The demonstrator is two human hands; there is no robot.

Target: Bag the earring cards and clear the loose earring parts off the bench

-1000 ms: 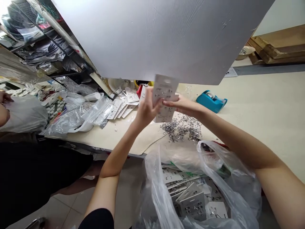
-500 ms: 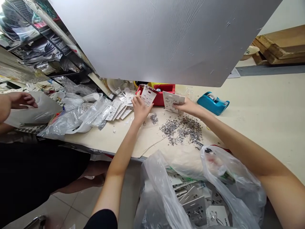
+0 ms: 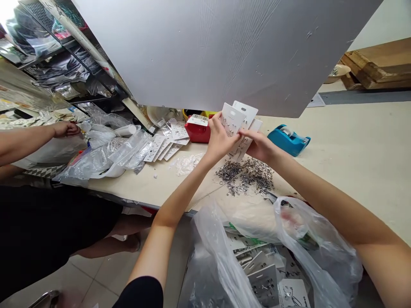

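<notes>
Several white earring cards (image 3: 240, 124) stand fanned and upright above the table, with small metal pieces attached to them. My left hand (image 3: 220, 139) pinches them from the left, and my right hand (image 3: 258, 145) grips them from the right. Just below the hands lies a loose pile of small silver metal pieces (image 3: 245, 176) on the cream table top (image 3: 150, 182). A small crumpled piece of clear plastic (image 3: 188, 164) lies to the left of the pile. A clear plastic bag (image 3: 317, 252) full of similar cards sits under my right forearm.
A red box (image 3: 197, 130) and a blue tape dispenser (image 3: 288, 140) stand on the table. Rows of cards and plastic bags (image 3: 128, 154) lie left. A co-worker's hand (image 3: 66, 129) reaches over there. A large grey board (image 3: 218, 51) hangs overhead, beside a crowded shelf (image 3: 61, 64).
My hands have come together at the centre, and the cards they held separately now form one fanned group. The co-worker's hand has moved right, and a clear plastic piece now lies on the table.
</notes>
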